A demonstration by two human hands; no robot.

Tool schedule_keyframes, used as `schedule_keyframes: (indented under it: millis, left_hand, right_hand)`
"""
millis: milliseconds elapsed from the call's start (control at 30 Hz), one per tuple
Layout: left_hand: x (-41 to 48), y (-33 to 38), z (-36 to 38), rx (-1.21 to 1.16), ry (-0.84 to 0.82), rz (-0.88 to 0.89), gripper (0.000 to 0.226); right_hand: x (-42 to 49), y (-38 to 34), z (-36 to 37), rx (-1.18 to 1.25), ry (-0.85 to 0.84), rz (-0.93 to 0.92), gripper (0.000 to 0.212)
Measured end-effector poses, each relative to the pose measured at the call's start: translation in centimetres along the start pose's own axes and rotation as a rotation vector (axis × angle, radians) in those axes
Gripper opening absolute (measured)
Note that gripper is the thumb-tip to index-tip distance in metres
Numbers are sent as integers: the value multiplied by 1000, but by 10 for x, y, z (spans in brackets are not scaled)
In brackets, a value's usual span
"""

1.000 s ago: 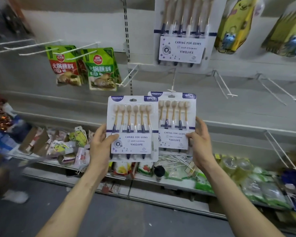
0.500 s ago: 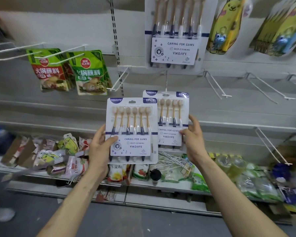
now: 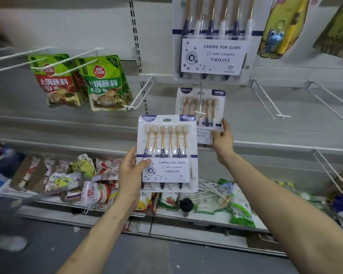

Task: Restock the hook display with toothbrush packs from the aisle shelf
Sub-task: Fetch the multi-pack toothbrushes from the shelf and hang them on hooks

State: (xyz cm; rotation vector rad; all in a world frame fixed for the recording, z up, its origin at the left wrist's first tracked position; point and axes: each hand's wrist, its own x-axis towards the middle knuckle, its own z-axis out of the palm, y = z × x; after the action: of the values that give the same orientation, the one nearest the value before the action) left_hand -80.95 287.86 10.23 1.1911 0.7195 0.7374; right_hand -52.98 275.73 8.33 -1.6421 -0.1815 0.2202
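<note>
Two toothbrush packs are in our hands. Our left hand [image 3: 130, 175] grips the nearer pack [image 3: 166, 153] by its lower left edge, thumb pressed on the printed card, at the centre of the frame. Our right hand [image 3: 223, 141] pinches the farther pack [image 3: 186, 107] at its lower right corner, just above and right of centre. The white wire hook [image 3: 200, 113] shows its crossbar tip in front of that pack, so it looks threaded on, though we cannot see the hang hole well enough to be sure. A third pack [image 3: 212, 54] hangs above at the top centre.

We judge these packs light and fairly stiff: flat card backing under a clear, glossy moulded blister that holds six slim brushes, tan handles with dark and white bases. The plastic face is likely slippery and would dent under a hard squeeze, so we take hold at the flat card margins or bottom corners, keeping the slot at the top edge free for the hook.
</note>
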Motion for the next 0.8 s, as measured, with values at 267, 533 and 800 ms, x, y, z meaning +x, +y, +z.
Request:
schedule_keyframes:
  millis: [267, 533, 800]
  left_hand:
    - [16, -13, -7, -14, -8, -33, 52]
    - [14, -11, -10, -17, -14, -35, 47]
    - [0, -14, 6, -19, -81, 6, 45]
  right_hand:
    - [60, -1, 16, -99, 7, 23, 60]
    - [47, 2, 7, -302, 158, 134, 71]
    - [-92, -7, -17, 143, -295, 113, 40]
